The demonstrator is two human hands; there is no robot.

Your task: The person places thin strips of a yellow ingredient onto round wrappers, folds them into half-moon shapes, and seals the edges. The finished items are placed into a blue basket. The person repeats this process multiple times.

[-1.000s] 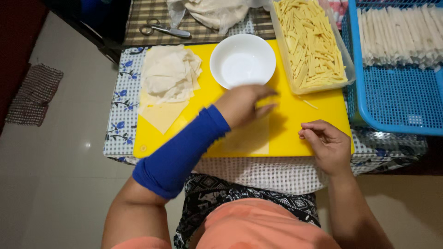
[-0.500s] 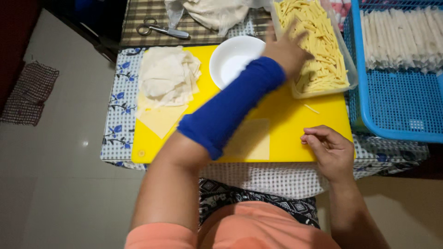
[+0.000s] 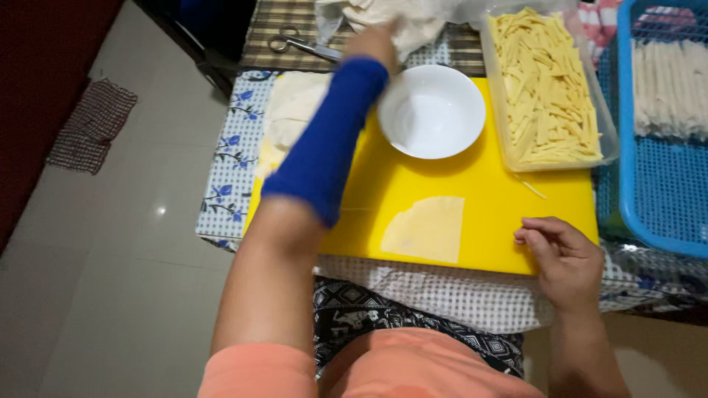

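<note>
My left hand (image 3: pixel 372 43), its forearm in a blue sleeve, reaches across the table to its far side. It meets a crumpled white cloth or bag (image 3: pixel 413 22) behind the white bowl (image 3: pixel 431 110). The hand is blurred and its grip is unclear. My right hand (image 3: pixel 562 254) rests with curled fingers on the near right edge of the yellow cutting board (image 3: pixel 509 206), with nothing visible in it. A pale quarter-round wrapper (image 3: pixel 428 228) lies flat on the board to the left of it. A stack of white wrappers (image 3: pixel 291 118) is partly hidden behind my left arm.
A clear tub of yellow strips (image 3: pixel 549 88) stands right of the bowl. A blue basket (image 3: pixel 649 214) with white rolls sits at the far right. Scissors (image 3: pixel 299 40) lie at the back left. A checked rag (image 3: pixel 92 125) lies on the tiled floor.
My left hand went from the board up to the tub of yellow strips, then swung left to the white cloth behind the bowl. The right hand stayed put.
</note>
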